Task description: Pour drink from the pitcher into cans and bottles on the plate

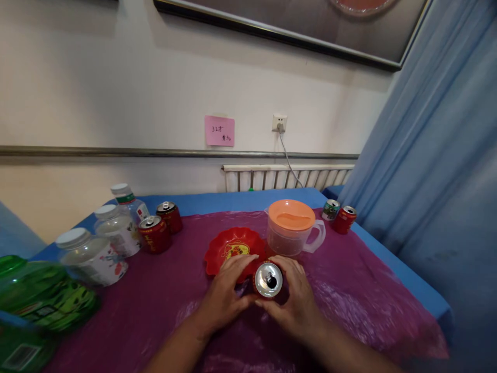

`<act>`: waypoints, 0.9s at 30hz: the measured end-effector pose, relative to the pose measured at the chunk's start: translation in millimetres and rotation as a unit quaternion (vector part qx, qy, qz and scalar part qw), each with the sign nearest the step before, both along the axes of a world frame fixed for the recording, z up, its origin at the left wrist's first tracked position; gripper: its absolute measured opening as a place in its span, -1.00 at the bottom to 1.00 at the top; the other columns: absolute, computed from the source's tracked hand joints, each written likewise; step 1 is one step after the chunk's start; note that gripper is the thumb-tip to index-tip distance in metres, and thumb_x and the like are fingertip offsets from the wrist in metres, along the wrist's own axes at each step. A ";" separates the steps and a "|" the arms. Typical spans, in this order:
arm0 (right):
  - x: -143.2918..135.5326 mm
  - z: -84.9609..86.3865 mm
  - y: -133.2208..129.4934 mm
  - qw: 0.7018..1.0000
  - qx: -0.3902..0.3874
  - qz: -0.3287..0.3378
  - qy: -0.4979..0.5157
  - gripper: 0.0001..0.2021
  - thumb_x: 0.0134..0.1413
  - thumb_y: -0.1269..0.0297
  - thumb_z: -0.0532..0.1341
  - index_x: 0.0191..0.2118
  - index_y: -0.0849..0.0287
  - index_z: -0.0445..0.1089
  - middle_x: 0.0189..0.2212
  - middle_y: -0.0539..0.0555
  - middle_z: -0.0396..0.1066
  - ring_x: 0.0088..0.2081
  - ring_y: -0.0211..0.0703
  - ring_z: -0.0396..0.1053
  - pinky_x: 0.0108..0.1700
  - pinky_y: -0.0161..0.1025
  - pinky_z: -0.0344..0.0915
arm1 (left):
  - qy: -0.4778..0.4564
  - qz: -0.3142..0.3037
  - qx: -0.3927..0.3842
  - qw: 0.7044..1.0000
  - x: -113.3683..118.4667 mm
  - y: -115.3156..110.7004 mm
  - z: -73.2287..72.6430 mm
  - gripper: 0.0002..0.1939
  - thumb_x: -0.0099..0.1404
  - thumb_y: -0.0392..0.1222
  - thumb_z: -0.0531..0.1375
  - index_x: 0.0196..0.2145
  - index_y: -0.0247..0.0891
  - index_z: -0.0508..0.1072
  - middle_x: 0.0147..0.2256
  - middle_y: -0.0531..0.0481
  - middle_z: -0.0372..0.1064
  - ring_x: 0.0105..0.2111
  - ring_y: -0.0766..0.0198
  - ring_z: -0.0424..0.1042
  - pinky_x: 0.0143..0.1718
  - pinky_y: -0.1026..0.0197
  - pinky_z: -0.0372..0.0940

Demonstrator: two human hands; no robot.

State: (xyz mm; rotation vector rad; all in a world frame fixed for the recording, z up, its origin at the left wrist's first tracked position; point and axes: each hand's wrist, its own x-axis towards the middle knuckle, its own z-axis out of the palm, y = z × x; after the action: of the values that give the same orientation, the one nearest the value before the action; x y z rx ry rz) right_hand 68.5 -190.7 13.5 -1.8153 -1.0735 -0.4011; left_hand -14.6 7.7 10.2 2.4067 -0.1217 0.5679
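Observation:
A red drink can with an opened silver top stands upright between my two hands, low in the middle of the view. My right hand wraps round its right side, thumb at the front and fingers behind. On the other side my left hand curves in, its thumb and fingertips at the can's left edge. A red scalloped plate with a yellow printed centre lies just behind my left hand. Behind the can is a clear plastic pitcher with an orange lid. My fingers hide most of the can's body.
Several clear white-capped jars and two red cans stand at the left, near large green bottles. A green can and a red can are at the right. Purple plastic sheeting covers the blue-clothed table; a blue curtain hangs right.

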 end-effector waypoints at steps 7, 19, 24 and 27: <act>12.2 -0.1 -60.1 0.991 -0.007 -0.068 0.116 -0.38 -0.08 0.08 0.45 0.11 0.05 0.29 -0.02 0.16 0.45 -0.02 0.12 0.43 0.01 0.05 0.39 | -0.014 0.061 0.024 0.998 7.6 8.7 -9.2 -0.49 0.30 -0.06 0.26 0.19 -0.06 0.37 0.14 -0.13 0.43 0.16 0.00 0.40 0.21 -0.12 0.30; 189.0 -22.2 -161.5 0.896 0.042 -0.384 0.218 -0.25 -0.28 -0.24 0.37 -0.02 0.23 0.42 -0.13 0.26 0.55 -0.14 0.15 0.49 -0.07 -0.01 0.38 | -0.076 0.127 0.006 0.989 20.3 22.3 -14.6 -0.65 0.28 -0.02 0.24 0.01 -0.09 0.51 -0.05 -0.06 0.57 -0.07 0.09 0.58 -0.03 0.07 0.49; 240.0 -30.1 -173.9 0.874 0.027 -0.440 0.204 -0.22 -0.31 -0.22 0.34 -0.02 0.30 0.42 -0.11 0.38 0.53 -0.11 0.25 0.47 -0.07 0.06 0.36 | -0.059 0.144 -0.007 0.988 22.4 29.7 -16.0 -0.65 0.28 -0.01 0.23 0.00 -0.11 0.51 -0.06 -0.07 0.58 -0.08 0.09 0.59 -0.04 0.07 0.50; 255.4 -34.7 -172.9 0.873 0.027 -0.448 0.188 -0.27 -0.30 -0.21 0.34 -0.07 0.30 0.44 -0.16 0.36 0.55 -0.15 0.25 0.49 -0.11 0.07 0.37 | -0.054 0.145 -0.020 0.988 22.8 31.3 -14.8 -0.65 0.29 -0.02 0.21 0.00 -0.12 0.51 -0.07 -0.08 0.59 -0.08 0.08 0.59 -0.03 0.06 0.49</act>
State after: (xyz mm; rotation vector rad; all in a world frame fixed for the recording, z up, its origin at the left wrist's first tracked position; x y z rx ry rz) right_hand 323.8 -363.7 -21.2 -2.1396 0.1086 -0.5682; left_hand 8.2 39.0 -4.6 2.3694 0.1954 0.8255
